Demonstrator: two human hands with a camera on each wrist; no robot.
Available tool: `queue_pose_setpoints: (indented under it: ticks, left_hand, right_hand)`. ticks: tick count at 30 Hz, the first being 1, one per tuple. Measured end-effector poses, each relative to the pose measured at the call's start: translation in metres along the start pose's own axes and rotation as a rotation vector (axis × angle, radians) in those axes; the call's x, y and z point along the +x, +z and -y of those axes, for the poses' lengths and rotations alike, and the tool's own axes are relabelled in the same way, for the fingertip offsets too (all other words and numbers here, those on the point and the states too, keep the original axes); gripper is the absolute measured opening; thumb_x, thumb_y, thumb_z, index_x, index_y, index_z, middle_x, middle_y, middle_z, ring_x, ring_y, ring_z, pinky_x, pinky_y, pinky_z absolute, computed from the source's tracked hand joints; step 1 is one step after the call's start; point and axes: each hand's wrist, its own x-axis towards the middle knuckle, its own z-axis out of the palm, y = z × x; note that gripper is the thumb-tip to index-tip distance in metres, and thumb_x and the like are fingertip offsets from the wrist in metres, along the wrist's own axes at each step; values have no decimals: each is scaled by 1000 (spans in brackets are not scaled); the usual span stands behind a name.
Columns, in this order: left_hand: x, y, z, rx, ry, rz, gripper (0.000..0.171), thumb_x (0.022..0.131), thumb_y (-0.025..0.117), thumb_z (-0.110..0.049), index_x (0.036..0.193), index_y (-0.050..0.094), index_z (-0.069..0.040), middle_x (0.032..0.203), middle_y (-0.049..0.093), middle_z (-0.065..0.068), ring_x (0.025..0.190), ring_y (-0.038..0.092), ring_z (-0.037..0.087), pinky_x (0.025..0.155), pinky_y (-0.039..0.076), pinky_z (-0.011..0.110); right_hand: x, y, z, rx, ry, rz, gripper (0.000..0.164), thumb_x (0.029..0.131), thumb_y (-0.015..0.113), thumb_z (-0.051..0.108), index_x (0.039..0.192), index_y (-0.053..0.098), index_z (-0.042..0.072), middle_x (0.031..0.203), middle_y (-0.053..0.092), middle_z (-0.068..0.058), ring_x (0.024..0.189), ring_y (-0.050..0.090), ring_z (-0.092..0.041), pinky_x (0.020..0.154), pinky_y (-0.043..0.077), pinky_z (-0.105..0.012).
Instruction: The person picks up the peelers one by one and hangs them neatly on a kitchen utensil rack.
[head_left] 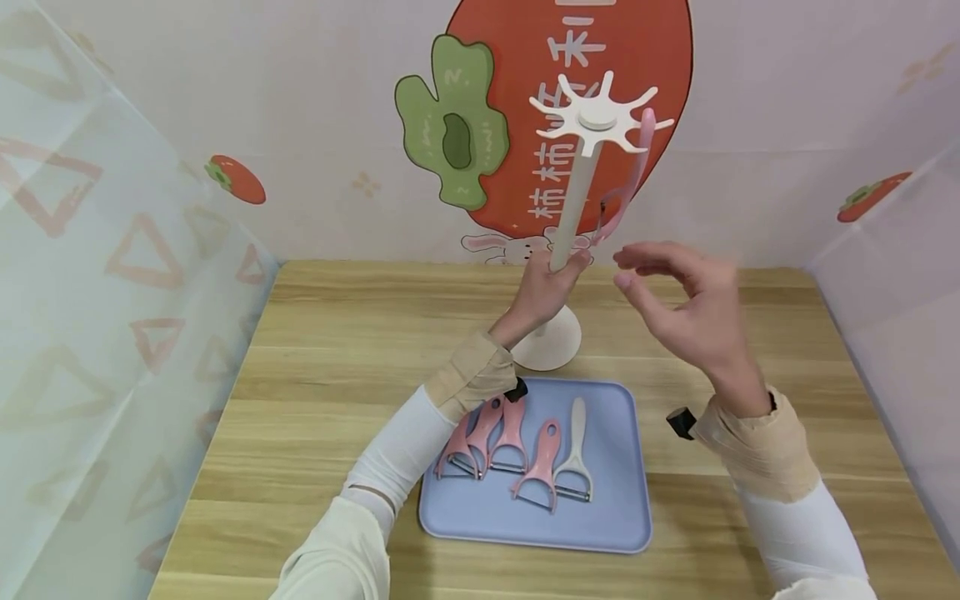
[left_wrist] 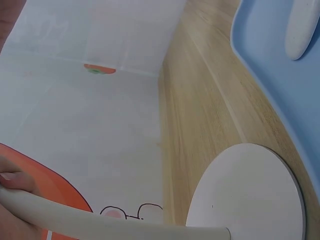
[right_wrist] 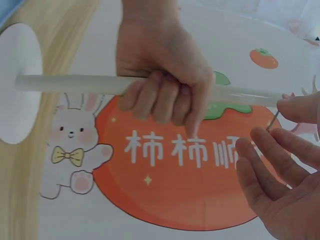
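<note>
My left hand (head_left: 543, 287) grips the pole of a white stand (head_left: 576, 200) below its top of curved prongs, fingers wrapped round it in the right wrist view. A pink peeler (head_left: 636, 167) hangs from a prong on the right side, handle up and blade end down. Just to the right of its lower end is my right hand (head_left: 690, 308), thumb and fingertips apart. In the right wrist view the peeler's thin metal blade (right_wrist: 274, 120) shows between thumb and fingers, overlapped by them. The stand's round base (left_wrist: 247, 195) rests on the wooden table.
A blue tray (head_left: 525, 529) lies in front of the stand. On it are several pink peelers (head_left: 546, 450) and one white peeler (head_left: 577, 429). Behind the table (head_left: 315, 400) hangs a backdrop with a large printed persimmon (head_left: 517, 50) and a rabbit (right_wrist: 72, 135).
</note>
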Motion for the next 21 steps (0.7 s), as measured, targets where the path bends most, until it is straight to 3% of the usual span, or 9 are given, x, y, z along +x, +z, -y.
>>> queue_pose_setpoints:
  ticks: [5, 12, 17, 21]
  left_hand:
    - [0, 1, 1, -5, 17, -4, 53, 104, 58, -29, 58, 41, -9, 50, 31, 0, 44, 27, 16, 46, 17, 28]
    - [-1, 3, 2, -11, 31, -11, 54, 104, 58, -27, 57, 39, -10, 50, 29, -2, 44, 24, 14, 47, 16, 28]
    - [-1, 3, 3, -12, 50, -15, 53, 104, 58, -26, 57, 38, -10, 50, 28, -2, 44, 23, 14, 47, 16, 28]
    - [1, 2, 3, -7, 64, -15, 53, 104, 58, -26, 57, 38, -10, 50, 28, -1, 44, 24, 15, 47, 17, 28]
  right_hand:
    - [-20, -1, -17, -119, 1, 36, 26, 79, 80, -7, 105, 77, -6, 97, 77, -14, 89, 71, -15, 86, 54, -21]
    - [-44, -1, -33, -189, 19, 125, 34, 78, 85, 1, 111, 77, 2, 101, 77, -5, 90, 71, -16, 85, 54, -18]
    - [-58, 3, -35, -207, 15, 207, 37, 79, 85, 5, 115, 76, 3, 100, 76, -3, 87, 73, -15, 76, 57, -22]
    - [-72, 8, -38, -218, 64, 267, 37, 80, 85, 8, 115, 76, 4, 95, 76, 0, 81, 72, -11, 68, 58, -29]
